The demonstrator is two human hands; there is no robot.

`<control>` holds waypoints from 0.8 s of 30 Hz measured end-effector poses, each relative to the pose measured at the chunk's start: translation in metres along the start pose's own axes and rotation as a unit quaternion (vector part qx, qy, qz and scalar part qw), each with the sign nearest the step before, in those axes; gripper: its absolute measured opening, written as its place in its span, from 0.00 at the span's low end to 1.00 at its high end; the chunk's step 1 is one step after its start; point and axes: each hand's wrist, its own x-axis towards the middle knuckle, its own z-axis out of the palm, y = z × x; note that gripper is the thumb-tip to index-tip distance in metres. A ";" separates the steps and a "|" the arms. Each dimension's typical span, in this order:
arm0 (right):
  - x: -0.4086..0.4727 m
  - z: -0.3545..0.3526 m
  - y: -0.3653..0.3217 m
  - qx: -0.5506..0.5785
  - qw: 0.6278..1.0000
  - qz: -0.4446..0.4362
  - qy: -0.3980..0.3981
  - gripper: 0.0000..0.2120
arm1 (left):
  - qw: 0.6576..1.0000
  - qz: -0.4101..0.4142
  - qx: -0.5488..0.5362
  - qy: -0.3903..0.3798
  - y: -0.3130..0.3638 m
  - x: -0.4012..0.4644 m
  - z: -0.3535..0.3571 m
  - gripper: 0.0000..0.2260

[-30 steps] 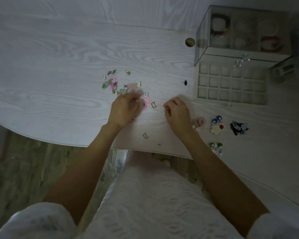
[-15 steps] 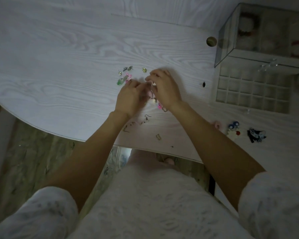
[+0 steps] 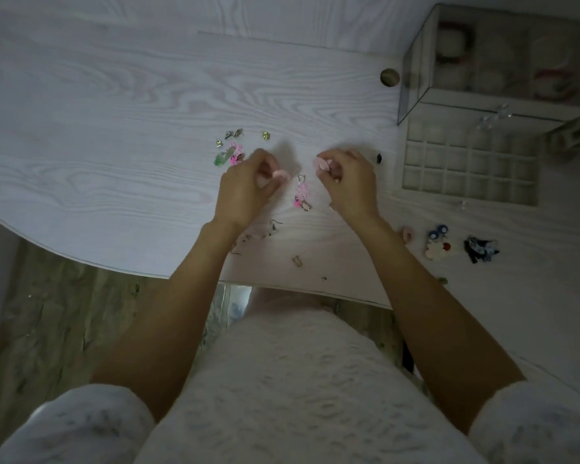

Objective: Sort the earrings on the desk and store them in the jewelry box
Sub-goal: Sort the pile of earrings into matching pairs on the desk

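Note:
My left hand [image 3: 248, 185] pinches a pale pink earring [image 3: 281, 175] just above the desk. My right hand [image 3: 349, 182] pinches a matching pale pink earring [image 3: 320, 163]. Between the hands lies a bright pink dangling earring [image 3: 302, 192] with a gold hoop [image 3: 306, 205] below it. A cluster of green, gold and pink earrings [image 3: 231, 149] lies left of my left hand. The jewelry box [image 3: 496, 61] stands at the far right, its gridded tray [image 3: 469, 169] open in front of it.
Sorted pieces lie at the right: a pink earring [image 3: 407, 235], blue studs [image 3: 437, 231], a white flower earring [image 3: 435, 252], a dark tasselled pair [image 3: 481, 249]. Small hooks [image 3: 275, 226] and a gold clasp [image 3: 297, 261] lie near the desk's front edge. A round cable hole [image 3: 389, 77] sits beside the box.
My two hands met over the earring pile, then drew apart, each now pinching a pale pink earring. The right hand has moved rightward toward the tray.

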 end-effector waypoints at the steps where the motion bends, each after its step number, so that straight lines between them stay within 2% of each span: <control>1: -0.010 -0.007 0.005 0.004 1.000 0.011 0.011 0.06 | 1.000 0.012 -0.017 0.015 0.007 -0.006 0.002 0.06; 3: -0.028 -0.017 0.020 0.003 0.999 0.036 0.026 0.06 | 0.998 0.052 -0.033 0.016 0.021 -0.018 0.009 0.05; 6: -0.048 -0.028 0.041 -0.008 0.997 0.070 0.037 0.05 | 0.993 0.092 -0.072 -0.022 0.040 -0.030 0.032 0.06; 11: -0.055 -0.034 0.055 -0.065 0.993 0.093 0.040 0.06 | 0.990 0.031 -0.064 -0.121 0.062 -0.033 0.082 0.07; 16: -0.058 -0.043 0.063 -0.097 0.991 0.087 0.007 0.09 | 0.992 0.046 -0.018 -0.114 0.066 -0.031 0.109 0.06; 19: -0.060 -0.047 0.065 -0.117 0.990 0.073 0.009 0.13 | 0.992 0.067 0.010 -0.108 0.063 -0.033 0.111 0.12; 24: -0.062 -0.047 0.062 -0.103 0.994 0.039 -0.017 0.18 | 0.986 0.061 0.042 -0.147 0.064 -0.040 0.113 0.18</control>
